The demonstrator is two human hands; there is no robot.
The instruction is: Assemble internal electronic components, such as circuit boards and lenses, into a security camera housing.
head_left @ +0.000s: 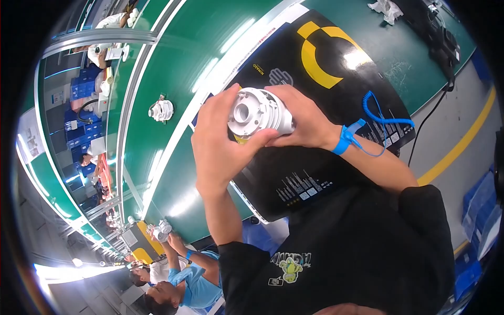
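Both hands held a white round housing up above the black mat on the green counter, its open end with the central bore turned toward the camera. The left hand wrapped the near side from below, thumb along the lower rim; the right hand closed over the ribbed back — each fully occupied with the part, neither free. A blue wrist strap with its coiled cord hung from the right wrist.

To do this well, the grip should have stayed on the outer wall and ribs, fingers clear of the bore, so the face could be checked all round. Turning it slowly between the palms, kept over the mat, would have limited any drop. A second white housing lay well apart on the counter — a co-worker sat further down the line.
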